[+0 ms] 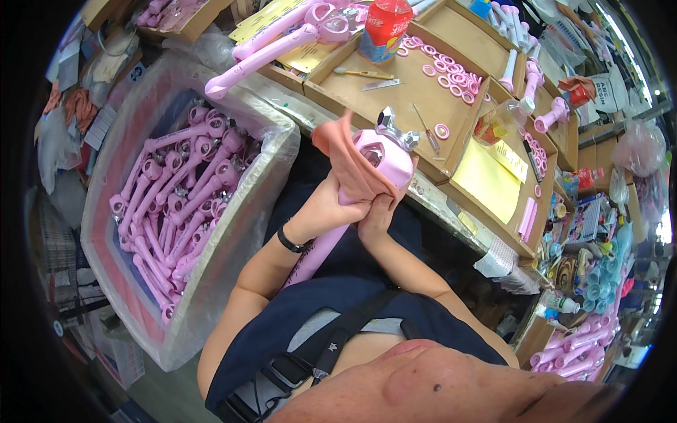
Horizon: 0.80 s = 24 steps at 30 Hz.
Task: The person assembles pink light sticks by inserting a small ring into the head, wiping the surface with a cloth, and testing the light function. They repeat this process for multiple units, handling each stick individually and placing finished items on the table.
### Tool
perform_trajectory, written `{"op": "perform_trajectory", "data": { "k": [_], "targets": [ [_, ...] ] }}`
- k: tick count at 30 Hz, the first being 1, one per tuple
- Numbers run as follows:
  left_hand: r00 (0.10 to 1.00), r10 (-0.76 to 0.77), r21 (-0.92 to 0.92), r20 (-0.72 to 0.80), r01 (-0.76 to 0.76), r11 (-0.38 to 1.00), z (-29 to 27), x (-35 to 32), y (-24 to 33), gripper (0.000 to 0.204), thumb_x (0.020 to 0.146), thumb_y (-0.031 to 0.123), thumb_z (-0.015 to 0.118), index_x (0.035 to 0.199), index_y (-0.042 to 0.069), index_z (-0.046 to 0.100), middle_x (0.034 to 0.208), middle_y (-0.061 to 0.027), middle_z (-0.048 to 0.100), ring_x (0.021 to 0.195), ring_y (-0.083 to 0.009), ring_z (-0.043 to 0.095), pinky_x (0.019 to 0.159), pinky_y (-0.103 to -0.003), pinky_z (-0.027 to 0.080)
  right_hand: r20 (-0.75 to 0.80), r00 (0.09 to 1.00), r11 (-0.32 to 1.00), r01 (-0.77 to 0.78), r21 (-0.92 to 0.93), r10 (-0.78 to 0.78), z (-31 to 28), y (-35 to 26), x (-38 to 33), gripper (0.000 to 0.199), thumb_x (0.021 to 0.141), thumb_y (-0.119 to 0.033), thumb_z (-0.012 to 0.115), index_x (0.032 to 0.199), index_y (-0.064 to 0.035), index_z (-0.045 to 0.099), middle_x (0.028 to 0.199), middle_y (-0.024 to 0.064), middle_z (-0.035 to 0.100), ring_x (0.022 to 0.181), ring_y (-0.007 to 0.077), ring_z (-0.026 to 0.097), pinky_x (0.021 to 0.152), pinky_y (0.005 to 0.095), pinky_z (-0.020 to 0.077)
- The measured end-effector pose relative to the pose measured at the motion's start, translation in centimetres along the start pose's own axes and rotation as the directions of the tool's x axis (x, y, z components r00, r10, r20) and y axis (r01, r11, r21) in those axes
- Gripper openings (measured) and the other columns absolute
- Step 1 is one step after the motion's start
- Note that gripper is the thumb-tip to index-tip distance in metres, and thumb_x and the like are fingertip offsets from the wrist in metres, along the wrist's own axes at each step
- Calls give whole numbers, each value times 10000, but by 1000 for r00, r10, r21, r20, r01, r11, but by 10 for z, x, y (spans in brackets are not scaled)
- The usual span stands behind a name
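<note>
A pink toy wand (319, 255) slants up in front of my body, its wide head carrying silver, gem-shaped knobs (396, 128). My left hand (326, 209), with a black band at the wrist, is closed round the wand's neck below the head. An orange-pink cloth (355, 161) drapes over one side of the head and runs down to my fingers. My right hand (376, 216) is closed on the cloth's lower edge against the wand; some of its fingers are hidden behind the head.
A plastic-lined bin (271, 151) full of similar pink wands (187, 183) stands at the left. Ahead is a bench with cardboard trays (338, 92) holding pink rings (455, 76), a brush (363, 72), a screwdriver (427, 130) and a red container (386, 28). More pink wands (575, 345) lie at lower right.
</note>
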<state>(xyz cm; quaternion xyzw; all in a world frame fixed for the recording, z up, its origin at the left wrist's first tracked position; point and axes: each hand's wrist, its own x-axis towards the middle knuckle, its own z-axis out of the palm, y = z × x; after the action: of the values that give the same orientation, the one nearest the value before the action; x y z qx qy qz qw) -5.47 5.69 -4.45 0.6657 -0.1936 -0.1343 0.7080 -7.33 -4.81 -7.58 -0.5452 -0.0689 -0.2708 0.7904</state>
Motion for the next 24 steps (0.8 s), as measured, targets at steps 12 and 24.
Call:
{"op": "perform_trajectory", "data": {
  "k": [12,24],
  "targets": [
    [857,-281,-524,432,492,695,-10,-10,2,588,788,271,683,1227,-28,429,970,-76,591,660,-132,611,548,-234,508,-62,969,848,-241,-473,240,-41,-4,21,537,913,-176,507,1373,11,302,1276,170,474,1133,261,493,982,359,386],
    [880,6,-822,476,442,360,-27,-10,-25,653,822,465,541,1164,-87,471,880,-205,607,494,-182,573,408,-222,455,133,836,846,-527,-76,533,-64,-4,13,327,953,-121,489,1249,20,510,1127,100,598,985,127,573,814,255,467]
  ]
}}
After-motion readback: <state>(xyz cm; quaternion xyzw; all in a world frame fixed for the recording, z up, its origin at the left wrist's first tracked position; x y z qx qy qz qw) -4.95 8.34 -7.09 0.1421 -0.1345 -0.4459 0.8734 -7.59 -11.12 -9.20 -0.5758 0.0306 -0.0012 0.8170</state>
